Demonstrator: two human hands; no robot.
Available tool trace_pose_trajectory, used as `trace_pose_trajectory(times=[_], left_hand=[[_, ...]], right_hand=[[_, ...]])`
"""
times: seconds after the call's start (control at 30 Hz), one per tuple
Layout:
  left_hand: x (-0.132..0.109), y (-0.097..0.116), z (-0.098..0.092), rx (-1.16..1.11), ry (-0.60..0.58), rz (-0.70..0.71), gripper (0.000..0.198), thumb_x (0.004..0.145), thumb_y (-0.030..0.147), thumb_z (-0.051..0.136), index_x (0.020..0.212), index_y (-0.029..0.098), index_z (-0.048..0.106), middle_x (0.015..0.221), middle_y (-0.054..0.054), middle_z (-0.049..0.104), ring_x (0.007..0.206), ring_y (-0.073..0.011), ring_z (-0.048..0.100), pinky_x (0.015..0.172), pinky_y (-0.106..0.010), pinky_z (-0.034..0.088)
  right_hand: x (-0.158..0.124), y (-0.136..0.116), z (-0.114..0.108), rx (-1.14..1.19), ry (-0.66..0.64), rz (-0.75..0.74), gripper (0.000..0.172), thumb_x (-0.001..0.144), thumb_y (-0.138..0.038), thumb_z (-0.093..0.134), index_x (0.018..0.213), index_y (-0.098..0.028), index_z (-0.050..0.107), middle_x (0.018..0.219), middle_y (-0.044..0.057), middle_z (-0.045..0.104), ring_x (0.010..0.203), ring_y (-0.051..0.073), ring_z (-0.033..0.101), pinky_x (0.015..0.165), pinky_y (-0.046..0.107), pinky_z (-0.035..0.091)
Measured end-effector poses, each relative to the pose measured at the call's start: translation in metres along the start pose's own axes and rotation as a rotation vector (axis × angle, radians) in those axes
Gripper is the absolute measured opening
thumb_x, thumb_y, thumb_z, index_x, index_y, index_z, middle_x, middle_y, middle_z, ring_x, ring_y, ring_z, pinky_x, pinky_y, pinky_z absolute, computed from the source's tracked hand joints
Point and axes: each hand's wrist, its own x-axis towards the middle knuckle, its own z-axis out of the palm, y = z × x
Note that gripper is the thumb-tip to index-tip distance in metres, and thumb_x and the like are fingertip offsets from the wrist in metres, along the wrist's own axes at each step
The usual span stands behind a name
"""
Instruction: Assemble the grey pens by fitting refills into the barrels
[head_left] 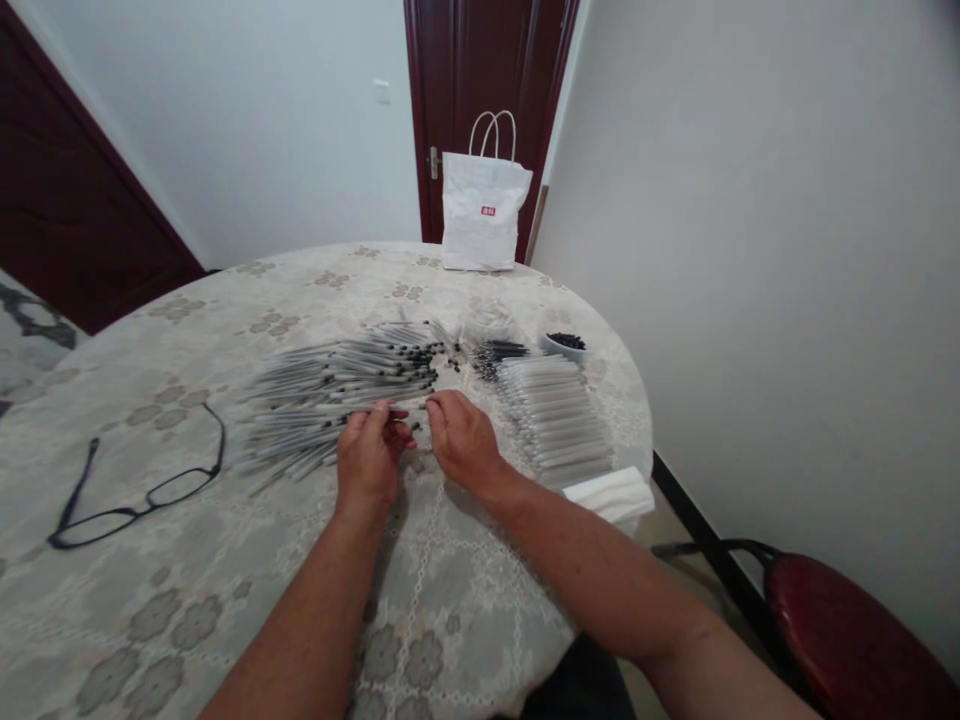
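Observation:
Close in front of me, my left hand [369,455] is closed around a slim white pen barrel [405,407] lying sideways, its end pointing right. My right hand [463,435] pinches with thumb and fingers at that right end; whatever small piece sits in the pinch is hidden. Beyond and left of my hands spreads a loose pile of white pens [315,380], many with black tips. Several small black caps [452,362] are scattered at its right edge. A neat stack of whitish pens [555,415] lies right of my right hand, with black-tipped pieces [499,355] behind it.
A small bowl [576,353] of black pieces stands at the back right, near a clear plastic bag [487,320]. Eyeglasses [135,513] lie left on the patterned tablecloth [285,590]. A white folded packet [615,497], a paper bag [484,225] and a red chair [847,630] surround the workspace.

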Motion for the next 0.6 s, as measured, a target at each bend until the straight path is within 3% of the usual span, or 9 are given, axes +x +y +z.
trace_pose_trajectory(times=[0.13,0.23,0.43,0.6], left_hand=[[-0.004,0.001,0.002,-0.024,-0.046,-0.034,0.03,0.077,0.042,0.076,0.088,0.017,0.063,0.079,-0.001,0.068,0.055,-0.011,0.058,0.047,-0.023,0.05],[-0.005,0.0,0.001,-0.003,-0.057,-0.039,0.031,0.079,0.043,0.076,0.087,0.016,0.063,0.078,-0.002,0.069,0.059,-0.0127,0.063,0.051,-0.024,0.052],[-0.003,-0.004,-0.004,-0.002,-0.059,-0.043,0.032,0.081,0.045,0.076,0.086,0.017,0.061,0.076,-0.004,0.071,0.068,-0.0175,0.071,0.059,-0.027,0.057],[-0.003,-0.006,-0.005,-0.007,-0.05,-0.045,0.034,0.083,0.047,0.075,0.088,0.017,0.06,0.077,-0.004,0.072,0.069,-0.0188,0.073,0.062,-0.029,0.058]], right_hand=[[-0.003,-0.003,-0.001,0.202,-0.027,0.143,0.037,0.107,-0.039,0.037,0.08,-0.023,0.057,0.07,-0.001,0.058,0.067,0.016,0.054,0.064,0.027,0.036],[-0.005,-0.003,0.0,0.337,-0.05,0.2,0.039,0.106,-0.041,0.037,0.075,-0.023,0.053,0.067,-0.003,0.055,0.063,0.015,0.051,0.061,0.027,0.032],[-0.007,-0.001,0.002,0.449,-0.067,0.194,0.034,0.104,-0.039,0.041,0.078,-0.022,0.054,0.071,-0.003,0.056,0.069,0.015,0.053,0.066,0.027,0.036],[-0.011,0.001,0.004,0.501,-0.05,0.185,0.018,0.099,-0.033,0.049,0.1,-0.021,0.062,0.093,0.003,0.067,0.087,0.019,0.061,0.08,0.03,0.045]])
